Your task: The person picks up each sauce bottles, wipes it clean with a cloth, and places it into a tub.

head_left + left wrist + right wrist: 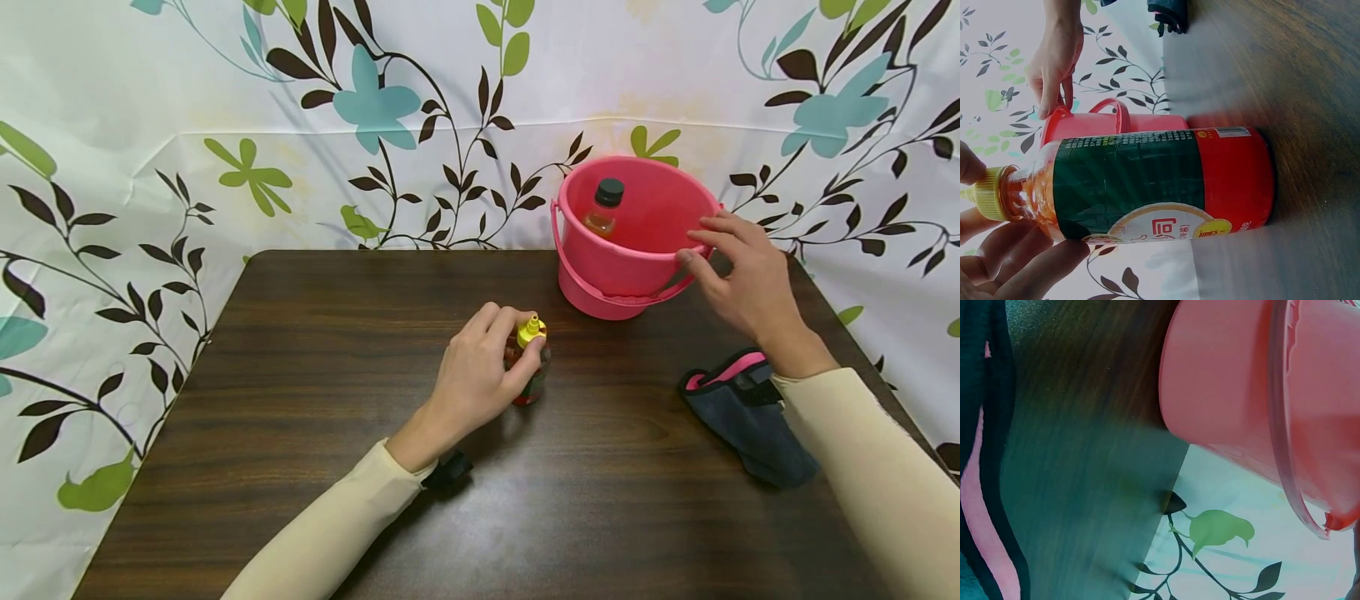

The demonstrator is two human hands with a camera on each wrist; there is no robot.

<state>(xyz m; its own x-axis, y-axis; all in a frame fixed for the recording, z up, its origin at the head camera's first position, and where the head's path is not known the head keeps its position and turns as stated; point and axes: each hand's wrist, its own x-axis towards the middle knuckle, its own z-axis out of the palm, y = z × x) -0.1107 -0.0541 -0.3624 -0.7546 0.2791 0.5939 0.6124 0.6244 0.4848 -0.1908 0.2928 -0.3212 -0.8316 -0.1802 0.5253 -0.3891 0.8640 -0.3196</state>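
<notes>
My left hand (pixel 480 367) grips a sauce bottle (pixel 1129 184) around its upper part, just under the yellow nozzle cap (pixel 531 330). The bottle has a green and red label and reddish contents; in the head view the hand covers much of it. To the right, a pink bucket (pixel 618 279) stands near the table's back edge. Its rim is held at the right side by my right hand (pixel 742 271), near the handle joint. Inside the bucket is a clear bottle (pixel 601 218) with a dark cap and amber contents. The bucket's handle (pixel 1279 412) hangs down in front.
A dark blue cloth item (pixel 757 425) with pink lining lies on the table under my right forearm. The brown wooden table (pixel 300 375) meets a leaf-patterned sheet (pixel 465 100) along its back and sides.
</notes>
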